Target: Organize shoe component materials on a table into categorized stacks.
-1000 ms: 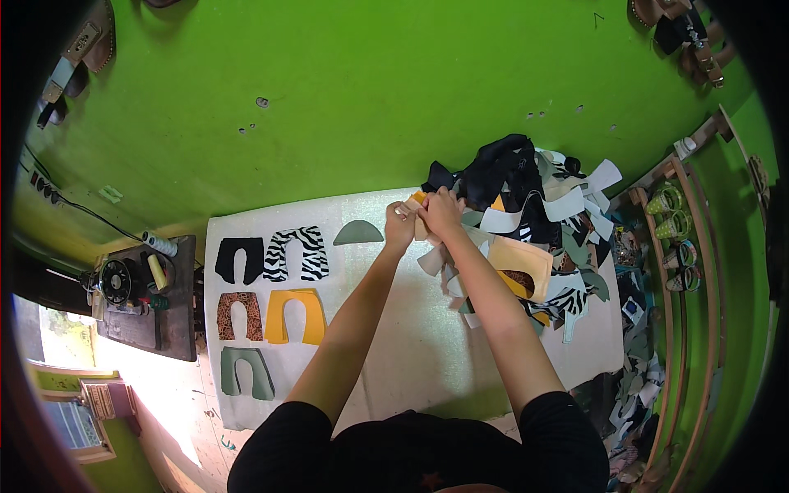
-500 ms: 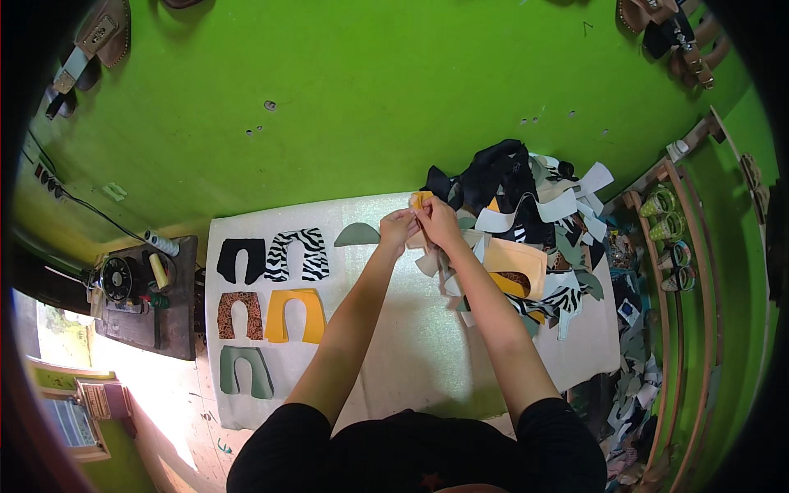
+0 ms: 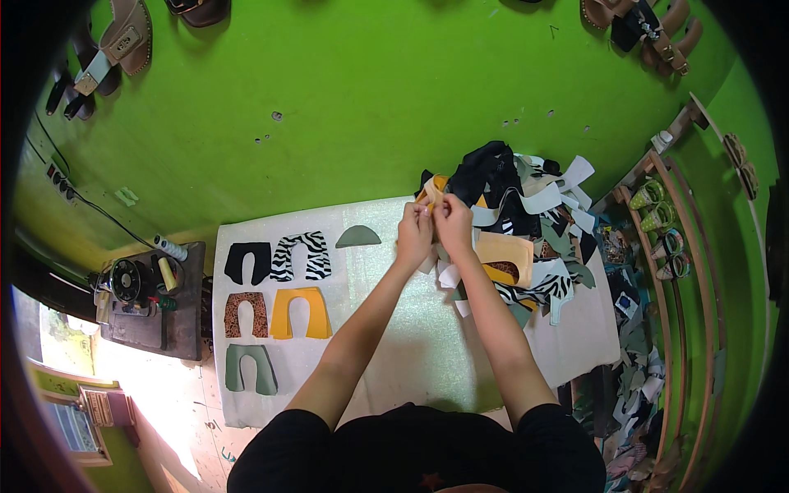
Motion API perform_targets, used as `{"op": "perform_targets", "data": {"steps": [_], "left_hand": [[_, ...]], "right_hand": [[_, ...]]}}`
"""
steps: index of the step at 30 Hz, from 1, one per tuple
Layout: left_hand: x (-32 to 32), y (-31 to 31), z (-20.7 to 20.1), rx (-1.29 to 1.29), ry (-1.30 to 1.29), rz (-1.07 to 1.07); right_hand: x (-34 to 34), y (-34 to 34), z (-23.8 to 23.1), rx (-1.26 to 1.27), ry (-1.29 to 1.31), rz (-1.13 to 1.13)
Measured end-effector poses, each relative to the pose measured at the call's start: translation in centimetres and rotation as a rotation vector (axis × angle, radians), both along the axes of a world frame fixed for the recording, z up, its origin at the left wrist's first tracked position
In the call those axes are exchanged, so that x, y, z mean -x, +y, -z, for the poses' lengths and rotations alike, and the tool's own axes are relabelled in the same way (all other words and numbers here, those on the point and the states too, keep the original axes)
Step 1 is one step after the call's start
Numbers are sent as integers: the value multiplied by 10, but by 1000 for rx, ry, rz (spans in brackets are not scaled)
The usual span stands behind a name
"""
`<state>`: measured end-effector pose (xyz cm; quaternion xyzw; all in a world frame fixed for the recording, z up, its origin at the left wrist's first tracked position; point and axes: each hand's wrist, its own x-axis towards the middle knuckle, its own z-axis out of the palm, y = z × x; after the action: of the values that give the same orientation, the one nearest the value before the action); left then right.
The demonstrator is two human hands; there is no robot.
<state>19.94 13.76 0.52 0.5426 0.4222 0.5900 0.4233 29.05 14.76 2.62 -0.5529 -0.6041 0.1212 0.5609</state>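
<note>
Both hands are together near the table's far edge. My left hand (image 3: pixel 416 232) and my right hand (image 3: pixel 454 223) pinch a yellow material piece with a pale underside (image 3: pixel 433 192) between their fingertips. Its full outline is hidden by the fingers. Close by on the right lies a heap of cut scraps (image 3: pixel 538 201) in black, white, grey-green, yellow and animal prints. A grey-green half-round piece (image 3: pixel 358 237) rests left of my left hand. Farther left are U-shaped pieces: black (image 3: pixel 248 253), zebra-print (image 3: pixel 301 242), leopard-print (image 3: pixel 246 306), yellow (image 3: pixel 301 301) and grey-green (image 3: pixel 251 358).
The pale-covered table (image 3: pixel 386 345) stands against a green wall (image 3: pixel 370 107). A dark side table (image 3: pixel 185 316) holds a fan and spools at left. At right are a wooden rack (image 3: pixel 686 329) with sandals and more scraps (image 3: pixel 645 361) beyond the table edge.
Both hands have shifted slightly right, and the yellow piece has been turned so its pale side shows more. My view has moved a little; the U-shaped pieces stay put.
</note>
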Motion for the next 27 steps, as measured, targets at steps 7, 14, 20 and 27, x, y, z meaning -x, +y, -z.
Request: {"op": "perform_targets", "data": {"steps": [7, 14, 20, 27], "left_hand": [[-38, -65, -46, -272, 58, 71], [-76, -102, -22, -246, 630, 254], [-69, -102, -12, -302, 624, 303], [-57, -106, -32, -293, 522, 291]], "right_hand": [[-44, -60, -43, -136, 439, 158], [-118, -113, -52, -244, 316, 555], [-136, -151, -54, -305, 407, 573], [-140, -167, -90, -474, 540, 437]]}}
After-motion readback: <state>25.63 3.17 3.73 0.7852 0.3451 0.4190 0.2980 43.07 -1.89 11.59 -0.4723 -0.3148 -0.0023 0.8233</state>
